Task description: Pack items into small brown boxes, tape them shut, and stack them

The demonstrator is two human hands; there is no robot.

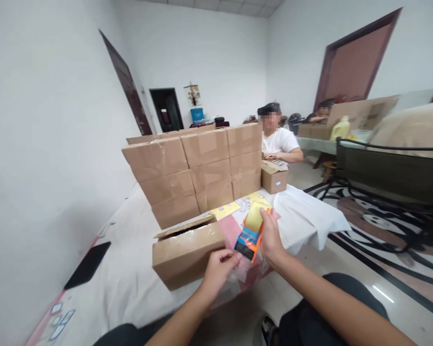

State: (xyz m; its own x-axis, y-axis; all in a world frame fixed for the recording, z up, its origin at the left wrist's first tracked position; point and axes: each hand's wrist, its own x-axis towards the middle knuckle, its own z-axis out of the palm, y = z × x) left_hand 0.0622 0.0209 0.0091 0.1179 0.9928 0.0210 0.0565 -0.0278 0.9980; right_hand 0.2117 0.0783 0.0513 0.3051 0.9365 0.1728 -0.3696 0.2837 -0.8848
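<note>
My right hand (270,233) is closed around a packing tape dispenser (249,233), blue and orange with a yellowish roll of tape in it. Its dark front end tilts down toward my left hand (222,266). The thumb and forefinger of that hand are pinched together just by the dispenser's front; whether they hold the tape's end is too small to make out. Left of the dispenser lies a cardboard box (187,252), its top flaps slightly raised with a dark gap between them. My left hand is right in front of this box's near right side.
Behind stands a stacked wall of taped cardboard boxes (209,168). A smaller box (274,180) sits at its right end, by a seated person (283,144). A black flat object (88,264) lies on the tablecloth (130,274) at left. A dark chair (389,168) stands right.
</note>
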